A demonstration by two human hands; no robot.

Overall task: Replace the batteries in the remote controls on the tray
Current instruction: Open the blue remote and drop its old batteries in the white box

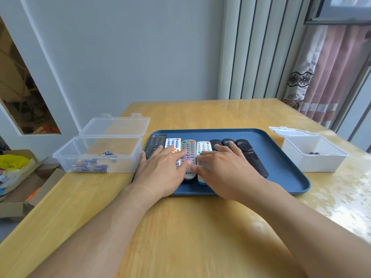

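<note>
Wooden table (200, 227) bears blue tray (281, 157), against grey wall (130, 57).

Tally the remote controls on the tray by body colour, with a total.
Black remotes: 4, one at the left end and three at the right.
White remotes: 2.
Grey remote: 1.
Total: 7, side by side on the blue tray, partly under both hands.
</note>
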